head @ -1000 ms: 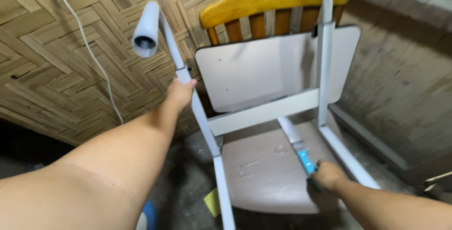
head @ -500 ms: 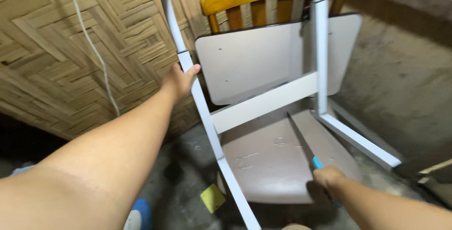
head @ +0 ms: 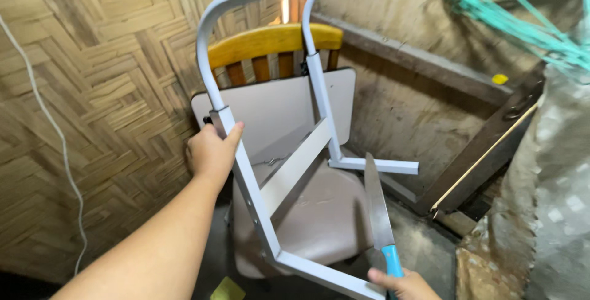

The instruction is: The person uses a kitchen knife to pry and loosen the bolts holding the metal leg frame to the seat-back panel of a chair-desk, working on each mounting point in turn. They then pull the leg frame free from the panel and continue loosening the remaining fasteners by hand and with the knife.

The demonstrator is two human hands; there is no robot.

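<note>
Since 0.5 s ago the grey metal frame [head: 270, 171] has swung upright, its bent end now at 12 o'clock, left hand [head: 212, 149] clenched on its tube, right hand [head: 402, 284] gripping the blue-handled knife [head: 380, 214] at 5 o'clock, over the chair [head: 276, 100], nothing visibly cut.

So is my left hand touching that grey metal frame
Touching. The head view shows the left hand wrapped round the grey metal frame, thumb pressed against the tube.

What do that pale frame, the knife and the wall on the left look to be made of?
Frame: probably painted metal tubing, smooth grey-white with bent corners. Knife: dull steel-looking blade, glossy blue handle, likely plastic. Wall: woven tan strips in a herringbone pattern, seemingly bamboo matting.
</note>
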